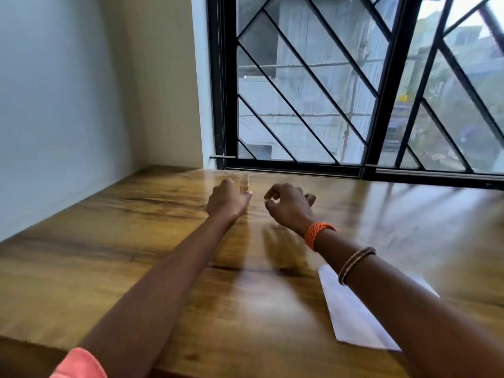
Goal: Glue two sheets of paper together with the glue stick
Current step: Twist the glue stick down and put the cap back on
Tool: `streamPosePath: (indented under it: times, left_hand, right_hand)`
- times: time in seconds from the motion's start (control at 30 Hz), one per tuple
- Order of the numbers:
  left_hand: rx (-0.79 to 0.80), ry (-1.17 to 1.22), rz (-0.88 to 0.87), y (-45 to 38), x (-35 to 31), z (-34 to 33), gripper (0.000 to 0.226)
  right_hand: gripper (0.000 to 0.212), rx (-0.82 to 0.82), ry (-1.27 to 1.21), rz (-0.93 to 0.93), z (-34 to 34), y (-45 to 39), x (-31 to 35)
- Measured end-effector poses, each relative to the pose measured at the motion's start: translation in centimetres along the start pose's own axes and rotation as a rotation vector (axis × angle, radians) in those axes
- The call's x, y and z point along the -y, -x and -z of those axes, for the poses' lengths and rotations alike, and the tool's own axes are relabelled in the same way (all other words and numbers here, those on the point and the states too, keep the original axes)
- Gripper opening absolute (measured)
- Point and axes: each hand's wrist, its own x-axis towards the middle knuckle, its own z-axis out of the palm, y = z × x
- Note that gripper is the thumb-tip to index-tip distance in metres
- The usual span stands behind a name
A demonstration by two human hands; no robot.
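1. Glue stick (244, 184) was way out on the far part of the wooden table (109, 255), close to the window (354, 85), standing upright as far as I could tell. It was super blurry and mostly hidden behind the left hand.
2. Left hand (227, 200) was stretched out right at the stick, fingers curled around it or at least touching it. Honestly couldn't tell if it had a real grip.
3. Right hand (289, 204) was just beside it, off the table, fingers loosely curled with nothing in them. Orange band (317, 234) at the wrist, thin bangle (356, 264) further up the forearm.
4. White paper (354, 320) lay flat near the table's front edge, partly under the right forearm, well apart from the stick.
5. Pink sleeve (79, 364) showed bottom left.
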Motion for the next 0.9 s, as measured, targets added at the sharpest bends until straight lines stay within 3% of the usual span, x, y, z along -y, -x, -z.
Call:
streamPosePath:
  times: [0.17,0.27,0.33,0.43,0.63,0.8,0.9]
  left_hand:
    - [0.017,0.121,-0.093,-1.5,0.0,-0.1,0.033]
    - [0.107,0.411,-0.118,-0.8,-0.8,0.3,0.035]
    - [0.222,0.615,-0.067,0.0,-1.6,0.9,0.039]
    - [0.347,0.731,-0.006,1.3,-2.6,1.5,0.037]
    - [0.551,0.903,0.052,3.2,-3.9,1.1,0.03]
    - [0.491,0.881,0.054,3.6,-4.3,1.2,0.025]
    - [0.438,0.843,0.086,3.9,-4.4,1.2,0.024]
  right_hand:
    - [0.018,0.047,-0.055,0.011,-0.2,-0.7,-0.6]
    - [0.024,0.138,-0.05,0.016,0.7,-0.5,-0.8]
    - [0.024,0.193,-0.193,-0.02,1.7,0.0,-0.9]
    - [0.015,0.189,-0.551,-0.111,3.7,1.6,-1.1]
    - [0.017,0.025,-0.865,-0.142,6.4,4.4,-1.9]
    - [0.018,-0.122,-0.726,0.0,6.5,4.9,-1.1]
    - [0.019,-0.265,-0.35,0.327,6.4,5.1,-1.4]
